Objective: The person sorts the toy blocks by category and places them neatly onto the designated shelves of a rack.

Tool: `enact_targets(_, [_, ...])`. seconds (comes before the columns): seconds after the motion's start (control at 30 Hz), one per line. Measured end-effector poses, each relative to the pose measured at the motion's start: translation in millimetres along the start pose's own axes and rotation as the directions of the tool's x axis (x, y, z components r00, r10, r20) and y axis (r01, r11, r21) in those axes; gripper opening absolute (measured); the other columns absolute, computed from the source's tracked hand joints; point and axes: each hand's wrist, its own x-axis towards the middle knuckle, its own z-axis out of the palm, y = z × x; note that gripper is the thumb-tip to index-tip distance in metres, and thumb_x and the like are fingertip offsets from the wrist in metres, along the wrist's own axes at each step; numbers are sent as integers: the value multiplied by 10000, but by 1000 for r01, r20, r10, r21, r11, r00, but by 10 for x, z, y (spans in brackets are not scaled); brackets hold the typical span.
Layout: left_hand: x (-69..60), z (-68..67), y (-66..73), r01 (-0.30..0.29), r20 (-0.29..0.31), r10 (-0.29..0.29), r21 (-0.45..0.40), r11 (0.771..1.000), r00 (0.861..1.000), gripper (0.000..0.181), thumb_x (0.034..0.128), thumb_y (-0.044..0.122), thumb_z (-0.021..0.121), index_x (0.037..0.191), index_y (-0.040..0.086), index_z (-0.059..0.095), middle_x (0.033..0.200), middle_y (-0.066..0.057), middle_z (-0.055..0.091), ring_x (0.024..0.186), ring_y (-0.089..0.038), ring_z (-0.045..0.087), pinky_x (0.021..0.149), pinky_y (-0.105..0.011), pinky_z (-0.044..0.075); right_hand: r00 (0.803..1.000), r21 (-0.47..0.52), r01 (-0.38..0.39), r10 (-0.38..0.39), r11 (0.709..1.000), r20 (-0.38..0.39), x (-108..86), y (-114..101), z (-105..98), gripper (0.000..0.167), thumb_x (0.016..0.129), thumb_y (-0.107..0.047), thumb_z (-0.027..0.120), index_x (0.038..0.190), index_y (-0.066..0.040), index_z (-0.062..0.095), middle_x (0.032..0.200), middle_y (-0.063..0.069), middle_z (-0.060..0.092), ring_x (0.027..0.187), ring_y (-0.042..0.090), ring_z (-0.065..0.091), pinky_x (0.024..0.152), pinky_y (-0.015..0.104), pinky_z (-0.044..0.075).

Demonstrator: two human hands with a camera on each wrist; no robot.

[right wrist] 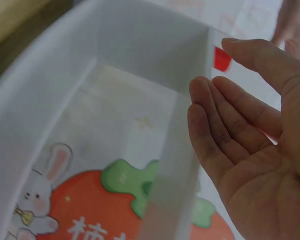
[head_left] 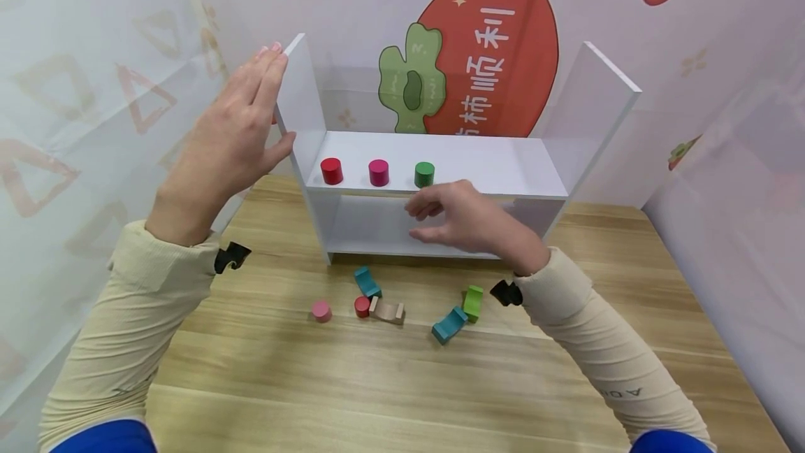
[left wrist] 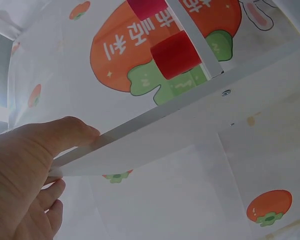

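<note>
A white two-tier shelf [head_left: 440, 192] with tall side panels stands on the wooden table. My left hand [head_left: 229, 135] grips its left side panel [head_left: 300, 100], the thumb on one side of the board and the fingers on the other in the left wrist view. On the upper board, a red cylinder [head_left: 331, 170], a magenta cylinder [head_left: 379, 173] and a green cylinder [head_left: 424, 174] stand in a row. Just in front of the green one hovers my right hand [head_left: 468, 219], its fingers gently bent and holding nothing; the palm [right wrist: 260, 195] is bare in the right wrist view.
In front of the shelf lie a pink cylinder [head_left: 321, 311], a red cylinder [head_left: 362, 307], two teal curved blocks [head_left: 367, 282], a natural wood arch block [head_left: 386, 310] and a lime green block [head_left: 473, 303]. A printed cloth [head_left: 352, 33] hangs behind the shelf.
</note>
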Motion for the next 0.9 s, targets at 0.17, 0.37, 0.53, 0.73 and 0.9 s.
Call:
enact_targets(0.17, [8,5,4,-1,4,1,2,1000,1000,844,886,-31,704,1620,-62,287,1699,-233,340,1608,-377,305,1372,-395,217,997,13,51,-51,999,66,5,118,332,319,909,-155,830,1191,-21,765,1119,96,793,1037,227,769,954,389,662])
enact_targets(0.37, [5,5,7,4,9,-4,0,1000,1000,854,888,-30,711,1625,-58,280,1700,-235,339,1607,-383,303,1368,-399,227,988,53,75,-82,996,130,-4,258,758,244,906,-136,828,1128,-49,781,1080,61,792,1009,209,764,899,282,659])
enact_targets(0.53, [7,5,6,1,8,-1,3,1000,1000,852,889,-33,707,1624,-64,278,1700,-240,335,1604,-393,305,1369,-403,225,979,107,53,-73,993,192,-34,355,1066,256,920,-147,816,1143,-30,772,1121,106,786,1026,213,748,934,361,659])
enact_targets(0.73, [-5,2,2,7,1,-7,-1,1000,1000,872,872,-42,729,1623,-61,285,1706,-223,333,1606,-388,306,1367,-400,232,971,167,2,-42,986,234,-27,434,1363,289,938,-139,797,1187,1,754,1169,141,774,1066,253,738,968,416,650])
enact_targets(0.9, [-6,3,-3,5,-2,-5,-3,1000,1000,875,873,-37,737,1623,-61,286,1711,-219,327,1607,-388,303,1368,-401,231,970,188,-22,-24,982,241,2,455,1522,264,932,-123,800,1160,5,761,1128,113,785,1012,203,754,896,283,656])
